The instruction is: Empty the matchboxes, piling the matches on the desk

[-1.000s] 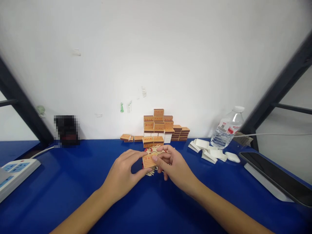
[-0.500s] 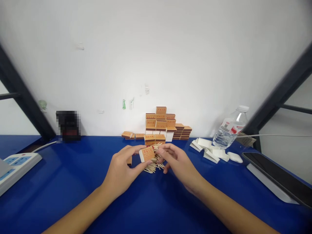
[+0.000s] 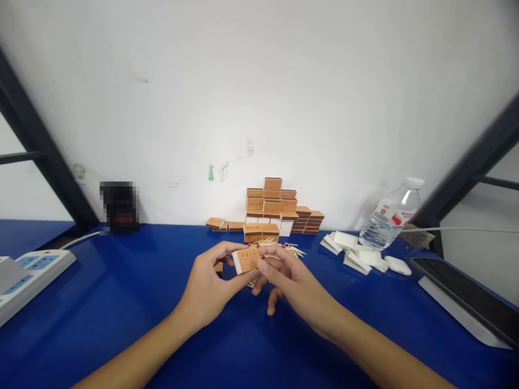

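An orange matchbox (image 3: pixel 248 260) with red lettering and a white tray end is held just above the table. My left hand (image 3: pixel 211 283) grips it between thumb and fingers from the left. At its right end, the thumb and index finger of my right hand (image 3: pixel 298 281) pinch the box, while the other fingers hang loose below. Loose red-tipped matches (image 3: pixel 295 250) lie in a pile behind and under the hands, partly hidden. Another matchbox (image 3: pixel 219 268) shows partly behind my left fingers.
Stacked matchboxes (image 3: pixel 272 206) stand against the wall, with a few lower ones (image 3: pixel 215 223) to their left. White empty trays (image 3: pixel 357 258), a water bottle (image 3: pixel 387 216), a white case (image 3: pixel 398 265) and a phone (image 3: pixel 466 292) are on the right. A power strip (image 3: pixel 36 270) lies left.
My right hand has moved left from the match pile to the right end of the matchbox, and its fingers have closed there. The left hand still holds the box.
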`<state>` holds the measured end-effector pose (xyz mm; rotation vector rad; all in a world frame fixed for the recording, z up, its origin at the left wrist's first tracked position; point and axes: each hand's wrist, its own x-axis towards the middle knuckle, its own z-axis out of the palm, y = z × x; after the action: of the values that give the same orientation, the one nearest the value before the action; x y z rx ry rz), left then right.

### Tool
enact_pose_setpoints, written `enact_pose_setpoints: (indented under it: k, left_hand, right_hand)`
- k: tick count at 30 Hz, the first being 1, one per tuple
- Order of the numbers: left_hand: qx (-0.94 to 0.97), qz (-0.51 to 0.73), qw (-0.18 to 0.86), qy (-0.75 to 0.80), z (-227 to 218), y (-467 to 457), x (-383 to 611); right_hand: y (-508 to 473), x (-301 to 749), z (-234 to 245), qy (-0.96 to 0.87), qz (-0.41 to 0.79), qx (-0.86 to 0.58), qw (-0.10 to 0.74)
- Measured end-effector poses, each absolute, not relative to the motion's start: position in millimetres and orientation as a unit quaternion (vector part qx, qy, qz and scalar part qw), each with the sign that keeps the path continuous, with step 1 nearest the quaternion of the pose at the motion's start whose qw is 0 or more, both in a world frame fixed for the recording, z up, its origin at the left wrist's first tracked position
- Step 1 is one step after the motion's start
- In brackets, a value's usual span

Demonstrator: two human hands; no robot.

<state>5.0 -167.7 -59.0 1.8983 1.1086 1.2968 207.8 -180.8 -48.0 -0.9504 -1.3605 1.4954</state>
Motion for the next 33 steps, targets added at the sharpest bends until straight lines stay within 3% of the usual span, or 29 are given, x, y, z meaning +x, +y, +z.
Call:
enact_pose_setpoints:
  k: [4,9,14,19,24,29,33]
  left_hand:
    - [0.698,0.492,0.306,0.421,-57.6,-169.3,6.1]
    - [0.682,0.497,0.349,0.407,-53.1,-173.0,9.4]
    - [0.665,0.51,0.362,0.408,-53.2,-171.6,9.1]
    - [0.669,0.499,0.375,0.404,-52.1,-173.0,9.7]
    - [0.661,0.504,0.385,0.402,-50.5,-175.9,11.6]
    - [0.679,0.47,0.396,0.401,-56.2,-174.4,11.8]
    - [0.695,0.468,0.344,0.424,-56.6,-170.0,7.2]
  right_hand:
    - [-180.9,207.0,-47.0,-0.504,0.534,-0.437,0.519]
    - [-184.5,206.1,-44.0,-0.554,0.595,-0.376,0.444]
    - [-181.8,207.9,-45.7,-0.511,0.509,-0.433,0.542]
    - [-184.7,203.2,-46.6,-0.584,0.6,-0.346,0.424]
    - [-181.0,207.9,-45.9,-0.54,0.533,-0.42,0.498]
    - [-185.9,202.2,-52.0,-0.573,0.587,-0.391,0.418]
    - [-180.2,209.4,-50.9,-0.573,0.544,-0.427,0.44]
